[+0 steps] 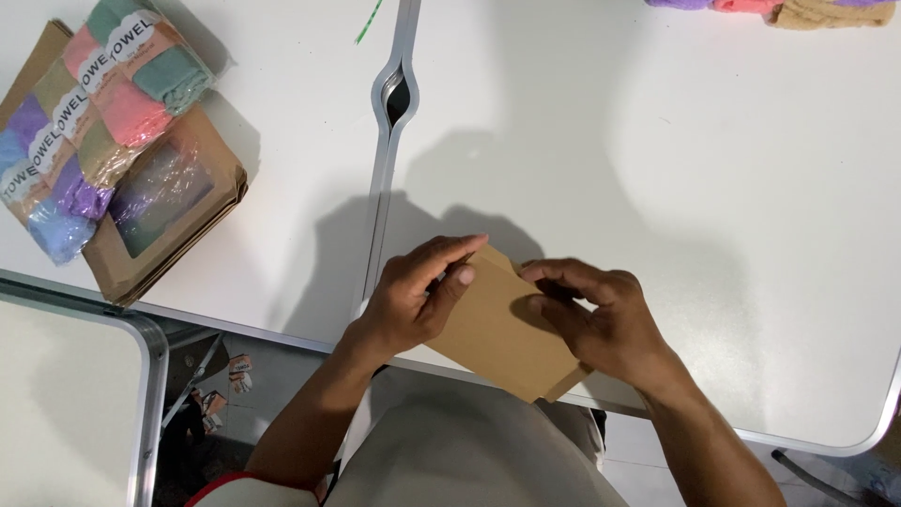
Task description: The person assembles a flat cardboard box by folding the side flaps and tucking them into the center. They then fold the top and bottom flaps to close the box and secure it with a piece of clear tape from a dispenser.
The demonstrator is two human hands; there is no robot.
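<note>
A flat brown cardboard piece (493, 329) lies tilted over the near edge of the white table (657, 169). My left hand (413, 291) grips its left side, fingers stretched along the top corner and thumb pressed on its face. My right hand (601, 319) pinches the upper right part, fingers curled onto the card. Both hands hold the same piece, just above the table edge.
At the far left lies a stack of brown window boxes (160, 221) with wrapped towel bundles (89, 113) in pink, green, purple and blue on top. More coloured towels (779, 9) sit at the far right edge. A second table (66, 394) stands lower left.
</note>
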